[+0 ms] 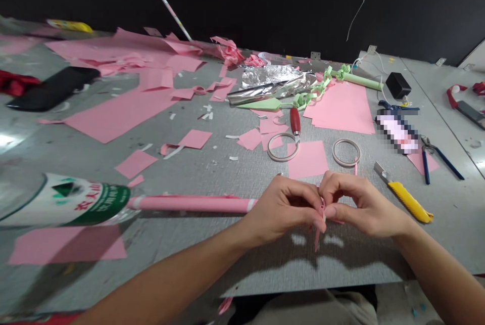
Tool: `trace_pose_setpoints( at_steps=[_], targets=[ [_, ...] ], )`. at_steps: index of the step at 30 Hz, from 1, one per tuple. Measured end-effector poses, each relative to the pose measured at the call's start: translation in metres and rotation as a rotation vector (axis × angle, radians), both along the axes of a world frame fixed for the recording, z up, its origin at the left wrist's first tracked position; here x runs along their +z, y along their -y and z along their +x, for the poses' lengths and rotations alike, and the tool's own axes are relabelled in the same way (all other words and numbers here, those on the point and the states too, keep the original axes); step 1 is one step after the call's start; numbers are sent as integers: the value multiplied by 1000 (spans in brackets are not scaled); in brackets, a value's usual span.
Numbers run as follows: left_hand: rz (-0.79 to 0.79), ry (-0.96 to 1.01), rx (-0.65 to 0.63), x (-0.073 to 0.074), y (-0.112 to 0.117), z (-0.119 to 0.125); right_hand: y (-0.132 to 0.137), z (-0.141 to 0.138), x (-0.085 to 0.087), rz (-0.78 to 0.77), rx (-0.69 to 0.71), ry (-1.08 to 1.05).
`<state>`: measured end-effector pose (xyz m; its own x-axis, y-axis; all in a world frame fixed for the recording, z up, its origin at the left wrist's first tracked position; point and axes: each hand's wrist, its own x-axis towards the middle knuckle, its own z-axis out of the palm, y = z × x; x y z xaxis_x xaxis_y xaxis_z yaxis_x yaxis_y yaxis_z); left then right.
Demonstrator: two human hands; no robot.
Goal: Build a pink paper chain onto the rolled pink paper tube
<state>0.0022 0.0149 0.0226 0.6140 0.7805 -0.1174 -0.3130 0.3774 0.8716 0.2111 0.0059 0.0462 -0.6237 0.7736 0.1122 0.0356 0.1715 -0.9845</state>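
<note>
Centrally, above the near edge of a grey counter (212,163): one small, narrow pink paper strip (317,241), its lower end hanging free. Left hand (278,211): thumb and fingers pinched together on the strip. Right hand (358,209): thumb and fingertips likewise clamped on it, just beside the left.

To the left: one long pink paper tube (197,204), lying crosswise, meeting the neck of a clear plastic bottle with a white-and-green label (91,198).

Beyond the hands: one square pink paper sheet (306,159), flat; one silver-coloured round ring (283,159), touching a red-handled knife (295,122); a second such ring (346,165), apart, farther right.

To the right: one yellow-handled craft knife (409,201), blade exposed, near the right hand; one pair of blue-handled pliers (425,168), handles spread.

Farther back: crumpled silver foil (273,87); curled light-green paper (303,100); a stack of pink sheets (344,107); one black box-shaped block (397,85).
</note>
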Motion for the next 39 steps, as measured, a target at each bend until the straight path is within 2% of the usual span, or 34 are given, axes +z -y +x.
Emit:
trace_pose_setpoints(
  at_steps=[6, 12, 22, 28, 30, 32, 34, 36, 39],
  targets=[
    [-33, -52, -23, 0, -1, 0, 1, -1, 0, 19, -50, 26],
    [-19, -136, -4, -2, 1, 1, 0, -3, -3, -70, -108, 15],
    [317, -239, 22, 11, -2, -5, -2, -1, 2, -12, -212, 70],
    [380, -306, 29, 9, -5, -8, -3, -2, -2, -134, -276, 49],
    [410, -326, 76, 9, -5, -9, -4, -3, -6, -155, -321, 25],
    [487, -371, 190, 7, -4, -10, -3, -4, -9, -154, -390, -16],
    [580, -418, 329, 5, -2, -10, -2, -6, -11, -149, -400, -22],
    [686, -453, 434, 2, 0, -11, 0, -9, -13, -165, -295, 38],
    [842, -498, 502, -2, 1, -12, 2, -13, -18, -235, -149, 73]
  ],
)
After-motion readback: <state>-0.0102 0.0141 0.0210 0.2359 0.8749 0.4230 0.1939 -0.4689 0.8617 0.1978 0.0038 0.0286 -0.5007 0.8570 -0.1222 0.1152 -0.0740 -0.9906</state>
